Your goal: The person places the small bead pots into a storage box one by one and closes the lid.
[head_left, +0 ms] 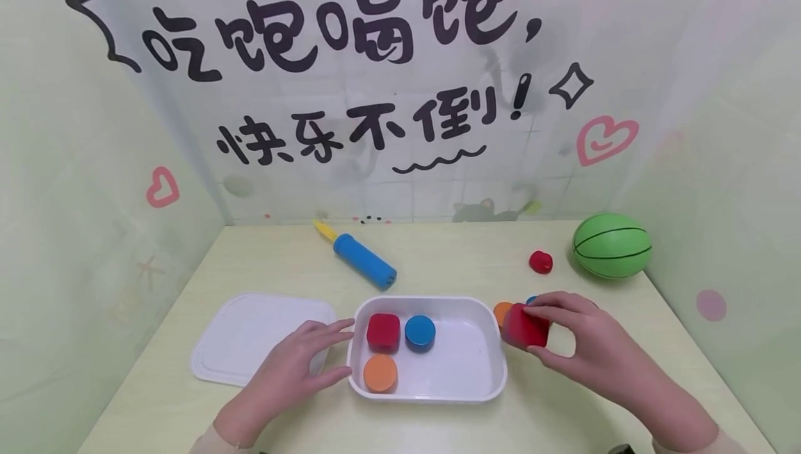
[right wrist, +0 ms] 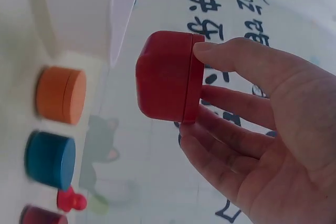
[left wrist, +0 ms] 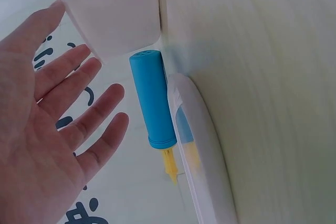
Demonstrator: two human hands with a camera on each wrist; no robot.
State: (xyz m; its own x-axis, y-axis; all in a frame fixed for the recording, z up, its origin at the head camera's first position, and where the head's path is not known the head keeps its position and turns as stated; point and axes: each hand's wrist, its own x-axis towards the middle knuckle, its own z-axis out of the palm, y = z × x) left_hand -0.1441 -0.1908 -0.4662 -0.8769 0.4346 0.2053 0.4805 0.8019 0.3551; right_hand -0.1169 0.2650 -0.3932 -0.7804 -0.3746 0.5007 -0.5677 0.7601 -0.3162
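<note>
My right hand (head_left: 588,336) pinches a small red lidded box (right wrist: 165,77) between thumb and fingertips. It holds the box above the table, just off the right end of a white plastic tray (head_left: 463,367). My left hand (head_left: 297,363) is at the tray's left end, fingers and thumb extended by the rim; in the left wrist view its palm (left wrist: 31,140) holds nothing. Inside the tray, a red rounded-square box (head_left: 383,332) sits beside a round blue box (head_left: 420,332), with a round orange box (head_left: 380,373) in front.
Right of the tray stand another orange box (right wrist: 60,95), a blue one (right wrist: 50,159) and a dark red one (right wrist: 43,216). A white lid (head_left: 234,336) lies left. Behind are a blue hand pump (head_left: 366,261), a small red item (head_left: 541,262) and a green ball (head_left: 612,245).
</note>
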